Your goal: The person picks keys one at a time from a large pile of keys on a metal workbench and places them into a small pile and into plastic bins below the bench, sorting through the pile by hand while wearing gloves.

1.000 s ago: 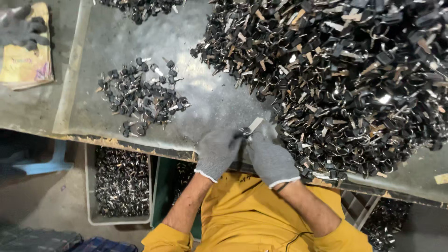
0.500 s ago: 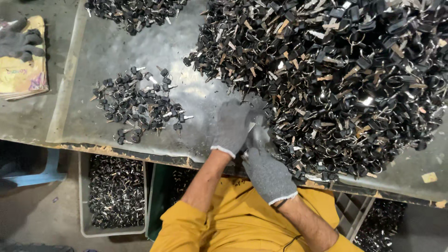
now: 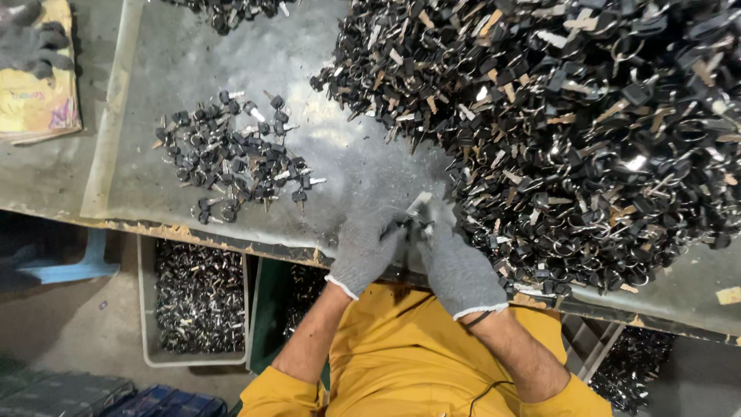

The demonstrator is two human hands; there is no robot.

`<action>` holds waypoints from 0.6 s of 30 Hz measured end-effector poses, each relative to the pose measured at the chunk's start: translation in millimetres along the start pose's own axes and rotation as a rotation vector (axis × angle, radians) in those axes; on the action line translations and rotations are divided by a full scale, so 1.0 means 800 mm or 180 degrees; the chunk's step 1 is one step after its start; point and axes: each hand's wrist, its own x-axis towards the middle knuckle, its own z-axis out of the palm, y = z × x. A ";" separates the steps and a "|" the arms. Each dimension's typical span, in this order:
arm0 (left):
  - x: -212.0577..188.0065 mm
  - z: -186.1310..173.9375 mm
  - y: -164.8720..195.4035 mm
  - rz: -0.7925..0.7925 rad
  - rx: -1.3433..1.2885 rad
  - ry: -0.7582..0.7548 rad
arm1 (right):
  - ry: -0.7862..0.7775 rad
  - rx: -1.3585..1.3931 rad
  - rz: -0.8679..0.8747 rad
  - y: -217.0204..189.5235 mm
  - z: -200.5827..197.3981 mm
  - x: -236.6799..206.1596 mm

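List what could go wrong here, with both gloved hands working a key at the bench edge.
1. The key is held between the left hand and right hand right at the table edge; a slip could drop it toward the bins below.
2. The big pile lies against the right hand; a nudge could spill keys off the edge.
3. A stray key could mix into the small pile.

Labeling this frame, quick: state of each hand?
Left hand: closed on a key.
Right hand: closed, pinching the same key.
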 end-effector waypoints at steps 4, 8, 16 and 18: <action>-0.003 -0.007 0.002 -0.0112 0.0517 0.0192 | 0.0299 -0.0098 -0.0501 -0.020 -0.020 -0.004; -0.002 -0.004 0.000 0.0485 0.0655 0.0436 | 0.0007 -0.0325 -0.0231 -0.040 -0.026 0.010; -0.009 0.002 -0.014 0.0627 0.0622 0.0412 | -0.0015 0.0146 -0.0469 -0.024 -0.028 0.016; -0.011 0.005 -0.016 0.0666 0.0651 0.0505 | 0.0321 0.0155 -0.0465 -0.021 -0.020 0.014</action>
